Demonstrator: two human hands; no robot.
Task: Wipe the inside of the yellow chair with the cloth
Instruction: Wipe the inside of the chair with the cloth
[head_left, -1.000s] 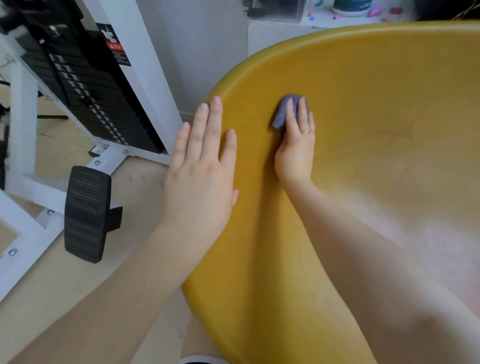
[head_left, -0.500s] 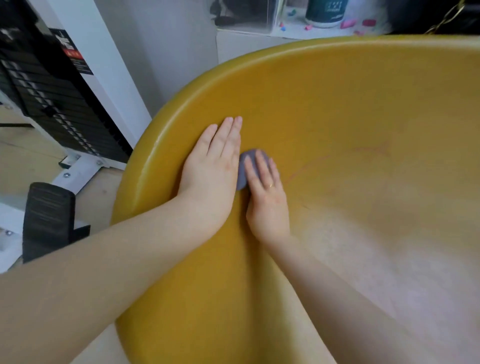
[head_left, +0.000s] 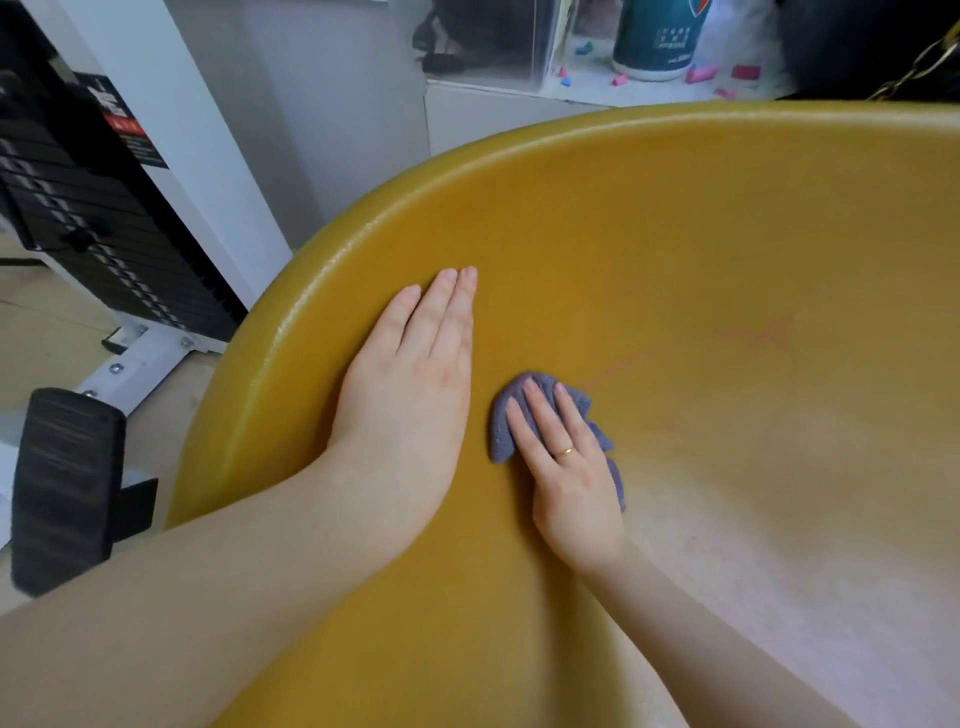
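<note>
Head cam: right hand (head_left: 566, 467) is flat, fingers straight, pressing the purple cloth (head_left: 501, 426) against the inner wall of the yellow chair (head_left: 727, 260), near its left rim. Left hand (head_left: 415, 374) lies open and flat just beside it, holding nothing, probably bracing the shell so it doesn't shift during wiping.

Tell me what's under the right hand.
A purple cloth lies under the right hand, pressed flat against the yellow chair wall. Its edges stick out around the fingers; the middle and the surface beneath are covered.
</note>
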